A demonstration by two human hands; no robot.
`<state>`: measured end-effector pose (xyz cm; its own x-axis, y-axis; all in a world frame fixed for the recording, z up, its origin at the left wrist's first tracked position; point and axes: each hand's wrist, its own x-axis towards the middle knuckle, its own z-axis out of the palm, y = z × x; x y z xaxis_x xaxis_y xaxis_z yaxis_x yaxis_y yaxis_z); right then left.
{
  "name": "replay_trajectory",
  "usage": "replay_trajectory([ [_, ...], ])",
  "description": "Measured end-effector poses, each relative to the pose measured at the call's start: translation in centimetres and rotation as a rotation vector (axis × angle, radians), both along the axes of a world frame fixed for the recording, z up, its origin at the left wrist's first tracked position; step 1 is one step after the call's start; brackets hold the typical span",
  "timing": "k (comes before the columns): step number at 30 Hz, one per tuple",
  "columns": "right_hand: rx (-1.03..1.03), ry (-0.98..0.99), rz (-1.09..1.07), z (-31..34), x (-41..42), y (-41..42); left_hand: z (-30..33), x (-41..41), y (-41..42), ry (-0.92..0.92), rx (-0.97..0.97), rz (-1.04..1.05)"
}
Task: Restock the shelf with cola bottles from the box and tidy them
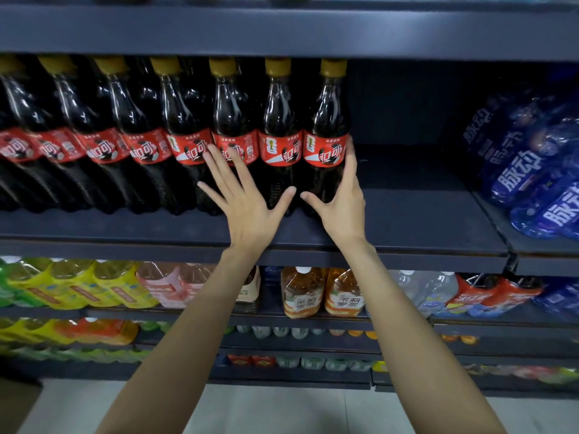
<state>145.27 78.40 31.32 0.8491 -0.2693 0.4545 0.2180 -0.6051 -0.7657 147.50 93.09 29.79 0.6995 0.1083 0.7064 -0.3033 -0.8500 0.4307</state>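
Several cola bottles (188, 133) with red labels and gold caps stand in a row on the dark shelf (423, 220), more behind them. My left hand (247, 202) is spread flat, its straight fingers against the lower bodies of the bottles third and second from the right. My right hand (341, 202) lies with straight fingers along the right side of the rightmost cola bottle (327, 133), thumb touching its front. Neither hand grips anything. The box is not in view.
Right of the cola row the shelf is bare up to a stack of blue drink bottles (532, 170). An upper shelf edge (282, 29) hangs just above the caps. Lower shelves hold yellow, pink, orange and clear drinks (304, 292). Pale floor below.
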Motion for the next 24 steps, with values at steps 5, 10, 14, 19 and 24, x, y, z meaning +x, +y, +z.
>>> replay_trajectory([
  [5,-0.053,-0.004,-0.097,0.1,-0.3,0.8,-0.3,1.2,0.0,0.019,0.053,0.069],
  [10,-0.062,0.001,-0.095,0.3,-0.4,0.8,-0.6,1.8,0.4,-0.015,0.091,0.082],
  [14,-0.084,0.012,-0.062,0.2,-0.4,0.5,-0.7,1.6,0.1,-0.013,0.049,0.083],
  [19,-0.173,0.025,0.059,-0.3,-1.0,-0.8,-1.0,0.2,-0.7,-0.071,-0.068,0.088],
  [24,-0.309,0.053,0.003,1.4,-3.5,-1.1,0.9,-2.9,-0.6,0.067,-0.300,0.054],
])
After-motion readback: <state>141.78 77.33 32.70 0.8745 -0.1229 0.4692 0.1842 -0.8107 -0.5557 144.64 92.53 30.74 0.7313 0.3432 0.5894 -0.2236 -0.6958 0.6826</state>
